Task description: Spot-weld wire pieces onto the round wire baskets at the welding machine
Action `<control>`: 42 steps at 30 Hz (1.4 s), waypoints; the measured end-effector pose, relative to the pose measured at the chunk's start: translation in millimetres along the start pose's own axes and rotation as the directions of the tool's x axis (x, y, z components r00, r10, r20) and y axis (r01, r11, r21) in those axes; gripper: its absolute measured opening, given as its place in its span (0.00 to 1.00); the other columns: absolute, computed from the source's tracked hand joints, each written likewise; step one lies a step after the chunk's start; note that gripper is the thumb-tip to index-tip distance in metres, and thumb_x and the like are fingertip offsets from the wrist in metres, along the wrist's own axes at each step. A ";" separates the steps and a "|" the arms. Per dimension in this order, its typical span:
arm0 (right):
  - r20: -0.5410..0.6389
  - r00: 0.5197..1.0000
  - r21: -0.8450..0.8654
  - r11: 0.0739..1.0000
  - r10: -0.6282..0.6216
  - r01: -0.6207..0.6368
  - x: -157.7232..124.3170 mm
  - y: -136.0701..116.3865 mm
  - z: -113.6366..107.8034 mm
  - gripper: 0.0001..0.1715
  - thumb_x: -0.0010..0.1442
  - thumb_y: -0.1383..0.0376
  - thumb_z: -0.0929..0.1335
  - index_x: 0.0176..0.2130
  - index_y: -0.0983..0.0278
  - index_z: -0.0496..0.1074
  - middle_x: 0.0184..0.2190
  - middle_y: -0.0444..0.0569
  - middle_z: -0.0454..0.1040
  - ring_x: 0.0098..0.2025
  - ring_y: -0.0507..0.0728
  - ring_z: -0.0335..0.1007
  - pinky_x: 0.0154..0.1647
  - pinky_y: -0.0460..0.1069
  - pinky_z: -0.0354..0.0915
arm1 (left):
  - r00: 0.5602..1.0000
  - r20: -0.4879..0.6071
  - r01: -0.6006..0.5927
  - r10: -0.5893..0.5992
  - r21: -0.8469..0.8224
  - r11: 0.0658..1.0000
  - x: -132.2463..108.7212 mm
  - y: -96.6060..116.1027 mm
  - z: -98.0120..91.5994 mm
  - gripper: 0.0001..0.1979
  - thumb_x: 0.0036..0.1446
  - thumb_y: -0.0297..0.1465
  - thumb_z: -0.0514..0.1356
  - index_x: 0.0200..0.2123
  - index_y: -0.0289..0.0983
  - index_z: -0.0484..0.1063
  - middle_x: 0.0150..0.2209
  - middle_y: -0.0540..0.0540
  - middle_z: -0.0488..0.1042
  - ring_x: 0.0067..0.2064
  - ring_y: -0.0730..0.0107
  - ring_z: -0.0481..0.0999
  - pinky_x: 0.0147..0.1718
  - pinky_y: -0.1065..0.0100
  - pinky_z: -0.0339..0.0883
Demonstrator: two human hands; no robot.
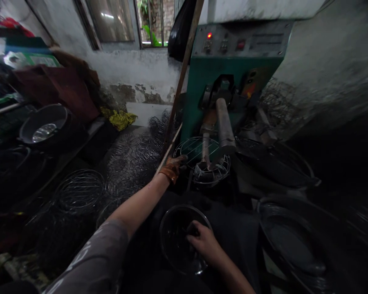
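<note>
My left hand (pixel 173 166), in an orange-brown glove, reaches forward and grips the left edge of a round wire rack (pixel 192 148). The rack lies by the lower electrode arm of a green welding machine (pixel 199 94). Beneath the machine's thick upper rod (pixel 225 126), a small round wire frame (pixel 213 173) surrounds the lower tip. My bare right hand (pixel 202 241) is inside a shiny metal bowl (pixel 168 228) near my lap. Its fingers are closed in a pinch; what they hold is too dark to make out.
Piled wire racks (pixel 79 190) and tangled wire pieces (pixel 131 155) cover the floor at left. A dark pot (pixel 46 122) stands farther left. At right are a wide dark pan (pixel 279 163) and a basin (pixel 294 241). A wooden post (pixel 184 69) leans beside the machine.
</note>
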State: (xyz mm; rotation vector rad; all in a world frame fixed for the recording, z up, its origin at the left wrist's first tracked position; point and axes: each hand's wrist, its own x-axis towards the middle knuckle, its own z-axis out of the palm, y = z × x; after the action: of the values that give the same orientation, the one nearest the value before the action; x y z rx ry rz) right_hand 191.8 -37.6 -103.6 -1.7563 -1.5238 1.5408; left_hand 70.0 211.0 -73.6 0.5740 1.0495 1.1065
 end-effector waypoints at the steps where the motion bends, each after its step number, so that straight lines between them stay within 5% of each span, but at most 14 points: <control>1: 0.036 0.999 -0.044 0.999 -0.018 0.020 -1.8 0.0 -3.4 0.10 0.55 0.71 0.65 0.35 0.62 0.73 0.34 0.48 0.81 0.37 0.57 0.79 0.37 0.47 0.70 | 1.000 0.014 -0.012 0.012 0.006 1.000 1.6 -2.2 1.5 0.24 0.44 0.26 0.76 0.44 0.39 0.74 0.39 0.44 0.78 0.39 0.64 0.80 0.36 0.67 0.74; 4: 0.102 0.988 -0.134 0.983 -0.114 0.127 -6.2 -6.8 -19.7 0.09 0.53 0.69 0.65 0.31 0.62 0.77 0.33 0.50 0.82 0.38 0.59 0.80 0.40 0.49 0.71 | 1.000 -0.013 -0.027 0.028 0.036 0.999 3.9 -5.5 6.2 0.21 0.46 0.24 0.74 0.43 0.40 0.72 0.39 0.44 0.77 0.37 0.66 0.78 0.35 0.66 0.73; 7: -0.157 0.968 0.069 0.976 -0.195 0.208 2.4 -24.6 -49.1 0.14 0.56 0.57 0.68 0.35 0.62 0.78 0.31 0.50 0.82 0.34 0.61 0.81 0.38 0.52 0.74 | 0.997 -0.076 -0.022 0.025 0.048 0.999 -0.8 -4.2 10.4 0.23 0.46 0.23 0.73 0.44 0.40 0.70 0.39 0.46 0.77 0.35 0.67 0.77 0.34 0.64 0.73; 10: -0.555 0.824 0.280 0.907 -0.114 0.314 28.3 -44.8 -79.5 0.27 0.52 0.44 0.71 0.39 0.64 0.77 0.28 0.51 0.81 0.28 0.61 0.79 0.31 0.53 0.75 | 0.998 -0.062 0.013 -0.012 0.003 1.000 -12.5 -2.1 13.6 0.20 0.48 0.24 0.72 0.42 0.39 0.68 0.36 0.46 0.77 0.34 0.67 0.78 0.32 0.67 0.72; 13: -0.712 0.698 0.264 0.893 -0.075 0.364 56.6 -55.9 -95.6 0.31 0.48 0.39 0.72 0.35 0.63 0.75 0.23 0.50 0.79 0.23 0.60 0.77 0.27 0.52 0.73 | 0.999 -0.040 0.015 -0.016 -0.036 0.999 -25.8 -1.6 16.3 0.22 0.47 0.26 0.73 0.42 0.39 0.67 0.35 0.46 0.78 0.36 0.66 0.80 0.33 0.69 0.72; 17: -0.740 0.669 0.164 0.947 -0.067 0.276 74.4 -54.6 -97.1 0.27 0.51 0.40 0.70 0.30 0.61 0.72 0.17 0.46 0.74 0.15 0.57 0.69 0.19 0.50 0.66 | 0.997 -0.071 -0.018 0.016 -0.040 0.999 -35.8 -2.5 20.0 0.30 0.42 0.27 0.77 0.46 0.40 0.67 0.38 0.46 0.79 0.39 0.64 0.81 0.35 0.68 0.73; 29: -0.774 0.631 0.216 0.920 -0.042 0.327 83.3 -54.1 -100.5 0.26 0.50 0.43 0.70 0.33 0.62 0.73 0.18 0.45 0.74 0.19 0.58 0.72 0.18 0.50 0.69 | 0.999 -0.037 0.009 -0.011 -0.072 0.997 -44.9 4.8 20.5 0.22 0.47 0.24 0.72 0.41 0.38 0.65 0.40 0.45 0.78 0.38 0.67 0.80 0.33 0.69 0.73; 35: -0.762 0.648 0.179 0.957 -0.013 0.229 88.9 -62.9 -107.9 0.17 0.54 0.50 0.68 0.32 0.61 0.72 0.15 0.43 0.71 0.17 0.58 0.70 0.20 0.50 0.67 | 0.986 -0.164 0.010 -0.006 0.022 1.000 -23.4 -2.6 27.0 0.20 0.49 0.24 0.72 0.41 0.37 0.66 0.37 0.46 0.76 0.33 0.70 0.78 0.31 0.69 0.72; 42: -0.776 0.627 0.072 0.977 -0.071 0.200 95.9 -57.1 -110.5 0.16 0.56 0.51 0.66 0.31 0.60 0.73 0.15 0.46 0.73 0.18 0.58 0.71 0.22 0.50 0.65 | 0.985 -0.167 0.044 -0.042 0.007 0.999 -10.9 -6.3 28.9 0.23 0.49 0.26 0.73 0.44 0.39 0.65 0.35 0.49 0.76 0.30 0.72 0.77 0.31 0.70 0.70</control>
State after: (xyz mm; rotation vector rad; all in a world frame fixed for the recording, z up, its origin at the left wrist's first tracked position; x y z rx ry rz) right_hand 243.6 105.8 -66.0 -1.7965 -1.0137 0.6182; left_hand 97.8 201.8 -62.1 0.4704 1.2080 1.1264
